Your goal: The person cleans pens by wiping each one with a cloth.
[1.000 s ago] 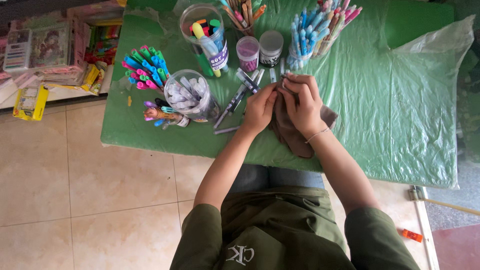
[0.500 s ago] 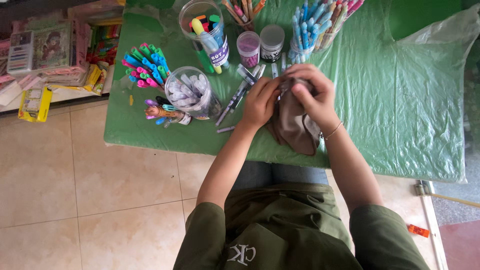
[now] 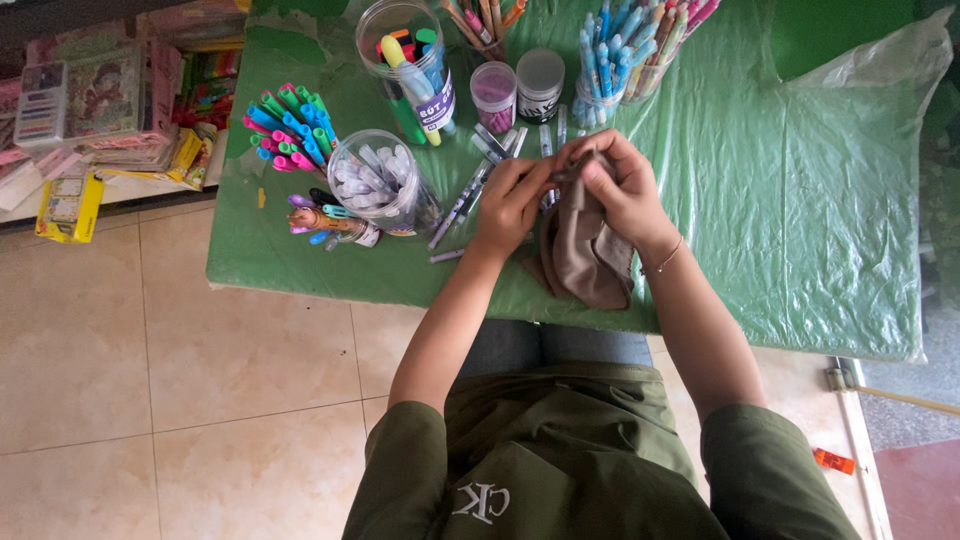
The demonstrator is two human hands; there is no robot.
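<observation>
Your left hand (image 3: 512, 200) and right hand (image 3: 622, 186) were closed together on a brown cloth (image 3: 585, 255) and a small dark pen (image 3: 566, 172). The cloth hung over the near edge of the green bench (image 3: 780, 200), just right of the clear jar of white pens (image 3: 380, 182).

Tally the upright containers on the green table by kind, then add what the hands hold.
Large clear jars: 2
Small lidded tubs: 2
Open pen cups: 2
Brown cloth, in right hand: 1
Pen held by left hand: 1
Total: 8
</observation>
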